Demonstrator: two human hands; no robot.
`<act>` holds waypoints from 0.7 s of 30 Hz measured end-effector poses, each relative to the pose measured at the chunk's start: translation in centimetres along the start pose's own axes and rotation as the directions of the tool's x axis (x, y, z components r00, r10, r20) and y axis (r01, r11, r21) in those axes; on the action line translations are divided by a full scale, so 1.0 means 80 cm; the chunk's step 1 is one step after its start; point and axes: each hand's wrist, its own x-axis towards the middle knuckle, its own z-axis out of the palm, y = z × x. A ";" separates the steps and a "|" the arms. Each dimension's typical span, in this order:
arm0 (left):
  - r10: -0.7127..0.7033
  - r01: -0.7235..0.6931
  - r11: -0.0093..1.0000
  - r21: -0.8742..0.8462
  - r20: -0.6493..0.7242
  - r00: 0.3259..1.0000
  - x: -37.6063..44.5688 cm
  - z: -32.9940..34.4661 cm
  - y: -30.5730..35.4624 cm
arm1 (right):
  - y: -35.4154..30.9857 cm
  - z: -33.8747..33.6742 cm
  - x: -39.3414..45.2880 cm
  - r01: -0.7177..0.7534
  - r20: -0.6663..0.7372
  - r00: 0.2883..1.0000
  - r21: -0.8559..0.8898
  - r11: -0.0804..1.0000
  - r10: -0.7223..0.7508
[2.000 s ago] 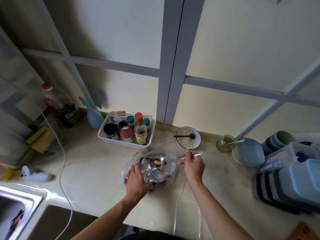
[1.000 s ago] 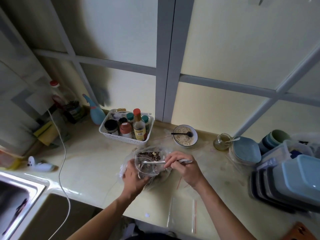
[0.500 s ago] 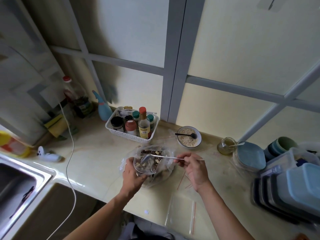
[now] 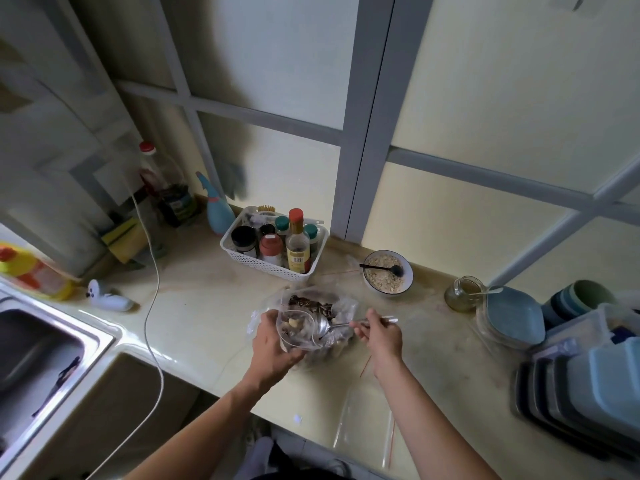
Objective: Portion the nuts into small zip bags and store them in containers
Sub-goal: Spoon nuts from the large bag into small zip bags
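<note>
The right hand [image 4: 379, 336], pinching the metal spoon [image 4: 325, 328], has swung its bowl down to the mouth of the small zip bag [image 4: 296, 332] gripped by the left hand [image 4: 272, 344]. Another scoop of nuts [image 4: 292, 322] seems to be going in; the bag looks partly filled.

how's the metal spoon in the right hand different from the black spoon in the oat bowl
The shiny metal spoon is silver, while the black spoon is dark and matte. The metal spoon is held by the right hand, its bowl at the mouth of the small clear zip bag; the black spoon lies untouched in the white bowl of oats. Both lie roughly level, handles sideways.
</note>
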 end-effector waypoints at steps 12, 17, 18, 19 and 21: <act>-0.029 0.033 0.996 -0.077 0.048 0.998 0.021 -0.010 -0.004 | 0.016 -0.021 -0.037 0.215 -0.075 0.945 -0.591 0.777 -0.319; -0.013 0.017 0.999 -0.049 0.078 0.997 0.027 -0.009 -0.006 | 0.030 0.013 -0.089 0.597 0.562 0.782 -0.548 0.586 -0.271; -0.031 0.037 0.998 -0.057 0.096 0.995 0.027 -0.010 -0.009 | 0.032 0.021 -0.090 0.605 0.557 0.781 -0.561 0.565 -0.283; -0.047 0.056 0.995 -0.078 0.116 0.992 0.028 -0.013 -0.009 | 0.033 0.028 -0.091 0.619 0.542 0.777 -0.569 0.541 -0.319; -0.071 0.100 0.983 -0.151 0.187 0.980 0.029 -0.023 -0.007 | 0.032 0.034 -0.091 0.653 0.518 0.757 -0.565 0.504 -0.400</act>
